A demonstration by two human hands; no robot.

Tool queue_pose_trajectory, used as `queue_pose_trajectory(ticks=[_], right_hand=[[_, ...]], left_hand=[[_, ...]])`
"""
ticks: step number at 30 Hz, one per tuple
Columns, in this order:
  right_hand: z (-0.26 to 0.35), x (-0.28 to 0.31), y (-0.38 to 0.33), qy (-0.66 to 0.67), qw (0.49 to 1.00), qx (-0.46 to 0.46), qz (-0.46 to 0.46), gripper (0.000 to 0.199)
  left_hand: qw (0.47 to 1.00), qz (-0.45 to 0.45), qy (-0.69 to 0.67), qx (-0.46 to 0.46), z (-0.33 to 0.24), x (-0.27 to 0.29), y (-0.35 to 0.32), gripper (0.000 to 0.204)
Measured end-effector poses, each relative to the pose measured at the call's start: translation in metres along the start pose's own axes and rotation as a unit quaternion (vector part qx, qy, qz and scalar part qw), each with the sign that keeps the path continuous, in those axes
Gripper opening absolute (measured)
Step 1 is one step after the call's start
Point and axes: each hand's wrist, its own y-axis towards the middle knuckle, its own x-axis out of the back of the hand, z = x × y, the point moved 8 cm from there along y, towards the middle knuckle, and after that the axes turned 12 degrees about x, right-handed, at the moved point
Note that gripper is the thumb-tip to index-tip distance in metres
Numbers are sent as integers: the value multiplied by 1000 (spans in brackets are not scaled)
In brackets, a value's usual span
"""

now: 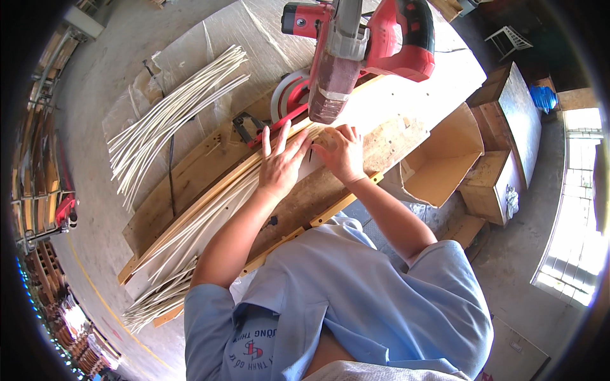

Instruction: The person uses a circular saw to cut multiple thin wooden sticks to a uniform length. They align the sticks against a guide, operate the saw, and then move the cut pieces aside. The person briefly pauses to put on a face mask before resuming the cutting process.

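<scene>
A bundle of long, thin pale rods [213,209] lies lengthwise along a wooden fence [175,223] on the workbench [289,206]. My left hand [279,164] rests over this bundle, its fingers stretched and spread toward the fence. Close to its right, my right hand [345,154] has its fingers curled in at the rods' ends, where the grip is partly hidden. Directly beyond both hands stands a red and black mitre saw [333,92], its head above the fence. The saw's blade is not plainly visible.
Another bundle of pale rods [175,117] lies on the plastic-covered table at the far left. More rods [159,298] jut past the bench's near left end. An open cardboard box [445,166] stands right of the bench, beside wooden cabinets [492,178]. Racks [41,152] line the left.
</scene>
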Motion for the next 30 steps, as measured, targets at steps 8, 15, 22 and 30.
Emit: queue_pose_trajectory(ticks=[8,15,22,30], right_hand=[[19,3,-5,-54,998,-6,-13,60],[17,1,-7,-46,998,-14,-30,60],[17,-1,-8,-41,998,-21,-39,60],[17,-1,-8,-49,997,-24,-46,58]], left_hand=[[1000,27,0,5,1,-2,1,44],[999,35,16,22,-3,-3,2,44],[999,21,3,44,-5,-4,3,46],[999,31,-4,38,-8,2,3,44]])
